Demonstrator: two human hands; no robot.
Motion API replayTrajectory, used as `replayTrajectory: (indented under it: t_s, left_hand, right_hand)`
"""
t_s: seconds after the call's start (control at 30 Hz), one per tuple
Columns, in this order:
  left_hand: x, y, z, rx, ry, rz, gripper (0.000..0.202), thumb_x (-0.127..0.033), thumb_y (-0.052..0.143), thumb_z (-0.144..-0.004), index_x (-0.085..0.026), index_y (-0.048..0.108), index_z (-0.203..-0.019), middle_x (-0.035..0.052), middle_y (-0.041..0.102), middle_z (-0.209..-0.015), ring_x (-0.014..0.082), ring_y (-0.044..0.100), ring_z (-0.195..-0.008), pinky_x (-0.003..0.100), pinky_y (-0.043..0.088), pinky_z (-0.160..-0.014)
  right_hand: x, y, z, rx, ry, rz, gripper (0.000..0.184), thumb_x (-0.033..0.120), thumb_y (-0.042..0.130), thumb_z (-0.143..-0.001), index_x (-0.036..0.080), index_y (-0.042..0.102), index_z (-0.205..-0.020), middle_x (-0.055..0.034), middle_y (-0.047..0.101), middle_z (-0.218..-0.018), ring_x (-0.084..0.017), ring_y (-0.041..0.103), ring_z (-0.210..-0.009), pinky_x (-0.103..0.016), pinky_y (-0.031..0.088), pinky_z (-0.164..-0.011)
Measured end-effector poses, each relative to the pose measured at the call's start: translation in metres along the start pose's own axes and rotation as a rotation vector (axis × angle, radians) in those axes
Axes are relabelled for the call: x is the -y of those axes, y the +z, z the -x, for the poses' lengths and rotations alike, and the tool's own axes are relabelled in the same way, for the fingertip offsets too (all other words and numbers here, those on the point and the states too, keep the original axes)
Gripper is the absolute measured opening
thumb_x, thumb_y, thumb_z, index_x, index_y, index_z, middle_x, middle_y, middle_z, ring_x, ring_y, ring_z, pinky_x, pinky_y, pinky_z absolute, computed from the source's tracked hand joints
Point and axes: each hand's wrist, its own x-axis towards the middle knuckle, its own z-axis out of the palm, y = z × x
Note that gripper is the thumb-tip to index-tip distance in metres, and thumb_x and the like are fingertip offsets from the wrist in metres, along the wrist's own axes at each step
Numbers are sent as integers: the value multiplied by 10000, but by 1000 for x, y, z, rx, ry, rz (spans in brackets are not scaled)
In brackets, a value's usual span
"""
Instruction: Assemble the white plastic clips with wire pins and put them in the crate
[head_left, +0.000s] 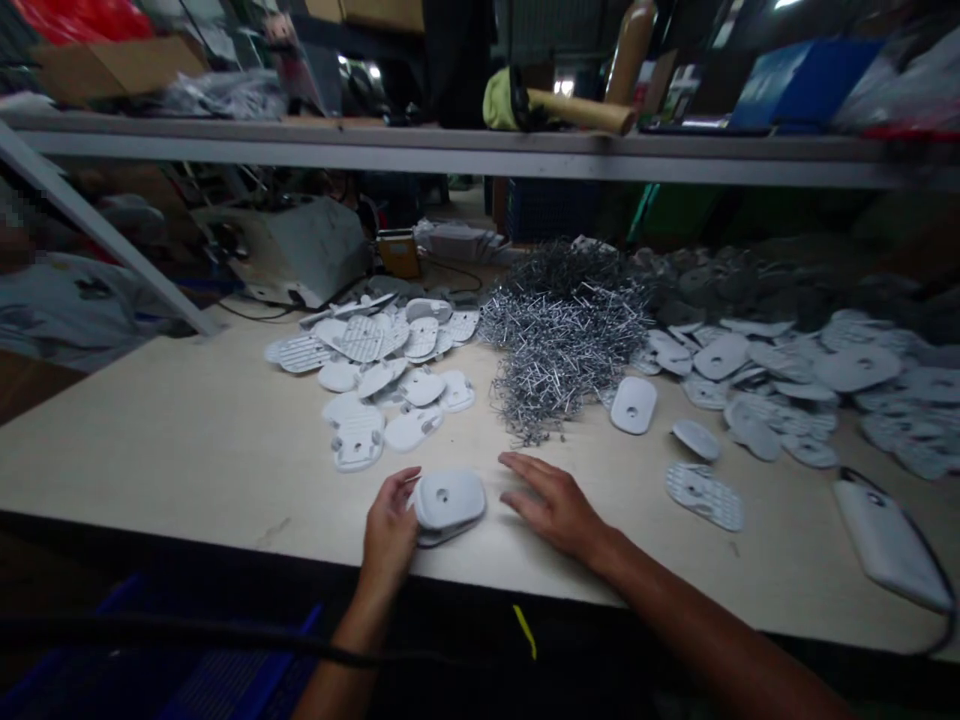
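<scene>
My left hand [388, 530] grips the side of a white oval plastic housing [448, 500], which sits on a grey ribbed plate [439, 535] on the pale work table [187, 450]. My right hand [551, 505] lies flat and open on the table just right of the housing, touching nothing else. Beyond the hands, a tangled heap of thin metal pins [562, 340] rises. Loose white ribbed plastic plates [360, 370] lie to its left, and more white plates [787, 370] spread to its right. A lone white oval housing [634, 405] rests by the heap.
A white corded device [889, 540] lies at the table's right edge, its black cable trailing off the front. A grey machine [300, 250] stands behind the table. A metal shelf [450, 145] crosses above. A person's grey sleeve [67, 310] shows at left. A blue crate [225, 680] sits below the front edge.
</scene>
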Motion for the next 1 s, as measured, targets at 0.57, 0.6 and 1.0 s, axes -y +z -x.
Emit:
replayTrajectory:
  t_s: [0.57, 0.6, 1.0]
  left_hand:
    - [-25, -9, 9, 336, 240, -918, 804, -292, 585, -802, -183, 447, -1587, 150, 562, -1534, 322, 564, -1387, 452, 470, -1141]
    - [-26, -9, 11, 351, 226, -903, 794, -315, 590, -814, -184, 451, -1584, 153, 568, -1524, 322, 575, -1369, 448, 481, -1125]
    - [-17, -8, 12, 283, 195, -899, 781, -449, 687, -820, -203, 516, -1541, 141, 675, -1359, 302, 700, -1063, 418, 548, -935]
  right_hand:
    - [-83, -72, -56, -567, 750, -491, 312, 430, 776, -799, 162, 635, -724, -68, 670, -644, -159, 604, -468, -249, 517, -395]
    - [-81, -75, -58, -608, 706, -490, 322, 457, 774, -794, 167, 642, -753, -58, 674, -664, -155, 614, -495, -242, 526, -416]
    - [-89, -83, -40, -604, 439, -138, 494, 679, 626, -838, 195, 686, -759, -46, 655, -623, -200, 612, -514, -297, 513, -489]
